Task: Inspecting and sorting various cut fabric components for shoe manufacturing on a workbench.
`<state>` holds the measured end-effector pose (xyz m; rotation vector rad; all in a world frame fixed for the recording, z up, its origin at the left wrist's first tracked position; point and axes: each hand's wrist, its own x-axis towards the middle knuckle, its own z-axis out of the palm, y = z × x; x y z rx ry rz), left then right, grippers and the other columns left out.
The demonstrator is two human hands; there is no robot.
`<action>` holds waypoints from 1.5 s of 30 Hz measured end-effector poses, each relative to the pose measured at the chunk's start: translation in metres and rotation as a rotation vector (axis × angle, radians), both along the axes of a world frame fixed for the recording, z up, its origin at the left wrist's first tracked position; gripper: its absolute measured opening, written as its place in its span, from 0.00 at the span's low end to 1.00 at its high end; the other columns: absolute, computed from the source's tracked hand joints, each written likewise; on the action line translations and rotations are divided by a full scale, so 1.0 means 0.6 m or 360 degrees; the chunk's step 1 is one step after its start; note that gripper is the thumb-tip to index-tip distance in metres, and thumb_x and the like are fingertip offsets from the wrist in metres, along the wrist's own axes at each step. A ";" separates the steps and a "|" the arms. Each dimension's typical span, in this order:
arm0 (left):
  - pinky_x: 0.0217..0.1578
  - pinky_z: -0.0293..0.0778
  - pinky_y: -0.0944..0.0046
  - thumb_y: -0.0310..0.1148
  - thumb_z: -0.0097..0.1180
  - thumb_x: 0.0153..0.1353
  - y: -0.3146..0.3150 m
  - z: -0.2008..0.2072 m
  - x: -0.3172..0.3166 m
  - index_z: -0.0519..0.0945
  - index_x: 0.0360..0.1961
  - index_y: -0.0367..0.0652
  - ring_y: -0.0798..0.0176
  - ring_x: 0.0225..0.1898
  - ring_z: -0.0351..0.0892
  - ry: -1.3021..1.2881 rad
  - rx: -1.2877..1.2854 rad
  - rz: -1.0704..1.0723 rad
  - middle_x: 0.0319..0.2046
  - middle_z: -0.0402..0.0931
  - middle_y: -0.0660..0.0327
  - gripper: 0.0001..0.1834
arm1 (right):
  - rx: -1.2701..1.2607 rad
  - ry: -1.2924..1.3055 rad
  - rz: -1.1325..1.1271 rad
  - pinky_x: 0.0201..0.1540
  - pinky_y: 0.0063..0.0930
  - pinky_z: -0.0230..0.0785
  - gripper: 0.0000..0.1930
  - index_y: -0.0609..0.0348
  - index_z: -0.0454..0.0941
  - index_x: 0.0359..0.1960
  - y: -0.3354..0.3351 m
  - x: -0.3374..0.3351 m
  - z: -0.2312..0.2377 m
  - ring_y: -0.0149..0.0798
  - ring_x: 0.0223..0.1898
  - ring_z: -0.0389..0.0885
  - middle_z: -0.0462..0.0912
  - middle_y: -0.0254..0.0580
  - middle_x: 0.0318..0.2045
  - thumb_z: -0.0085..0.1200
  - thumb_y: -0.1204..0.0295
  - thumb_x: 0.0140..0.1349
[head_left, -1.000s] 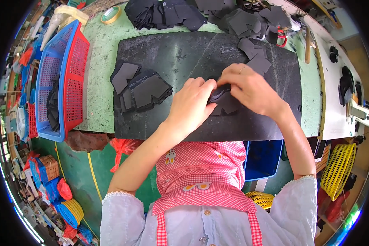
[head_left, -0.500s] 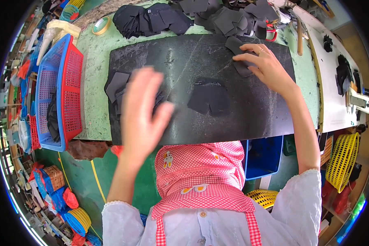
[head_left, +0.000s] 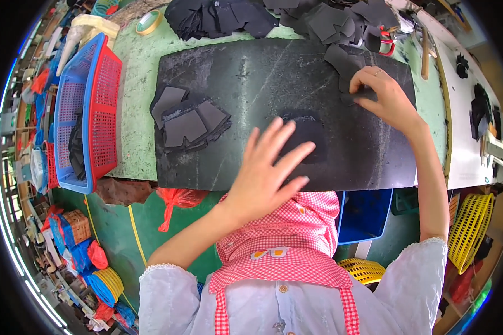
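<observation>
Black piece (head_left: 311,133) between both hands (head_left: 261,181), partly beneath the left fingers (head_left: 297,157)

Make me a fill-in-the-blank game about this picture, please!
The right hand wears a ____.
The left hand, its fingers spread, holds ____.
The red basket on the table stands to the ____ of the black board.
A roll of tape lies on the ____ tabletop.

Missing words: ring; nothing; left; green.
</observation>
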<state>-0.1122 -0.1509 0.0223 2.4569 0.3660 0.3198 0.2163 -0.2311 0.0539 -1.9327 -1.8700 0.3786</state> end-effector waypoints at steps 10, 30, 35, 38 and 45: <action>0.23 0.65 0.75 0.28 0.65 0.69 0.048 0.043 0.067 0.80 0.37 0.41 0.80 0.24 0.74 -0.0075 -0.0798 0.0337 0.25 0.79 0.69 0.05 | -0.0484 0.1397 -0.0521 0.25 0.19 0.75 0.08 0.63 0.81 0.44 -0.012 -0.166 0.047 0.24 0.25 0.83 0.84 0.35 0.28 0.60 0.70 0.72; 0.31 0.76 0.55 0.36 0.73 0.53 0.073 0.025 0.056 0.75 0.35 0.46 0.52 0.35 0.84 0.0026 0.0362 0.0307 0.29 0.79 0.60 0.17 | -0.0763 0.0326 -0.0451 0.41 0.36 0.82 0.06 0.62 0.81 0.38 -0.005 -0.185 -0.002 0.46 0.33 0.89 0.86 0.42 0.29 0.64 0.73 0.64; 0.78 0.47 0.40 0.56 0.67 0.57 -0.017 -0.021 -0.007 0.60 0.76 0.32 0.44 0.79 0.53 0.0134 0.0243 -0.0171 0.77 0.56 0.45 0.54 | -0.0083 0.0203 -0.0430 0.49 0.36 0.79 0.18 0.56 0.78 0.49 -0.019 -0.190 -0.016 0.47 0.48 0.83 0.82 0.42 0.44 0.66 0.77 0.57; 0.75 0.53 0.42 0.53 0.68 0.59 0.005 -0.016 -0.053 0.64 0.74 0.32 0.43 0.77 0.58 0.0179 0.0287 -0.0129 0.75 0.60 0.44 0.50 | -0.0053 0.0177 -0.0278 0.51 0.42 0.79 0.21 0.55 0.77 0.50 -0.015 -0.185 -0.022 0.51 0.54 0.81 0.81 0.44 0.45 0.67 0.77 0.55; 0.55 0.75 0.54 0.32 0.69 0.60 0.067 -0.016 0.031 0.85 0.53 0.46 0.53 0.51 0.80 -0.0199 0.0218 0.0252 0.47 0.83 0.58 0.19 | -0.0249 0.0679 -0.0154 0.44 0.34 0.80 0.19 0.61 0.78 0.50 0.005 -0.185 -0.002 0.42 0.39 0.86 0.84 0.43 0.36 0.66 0.81 0.56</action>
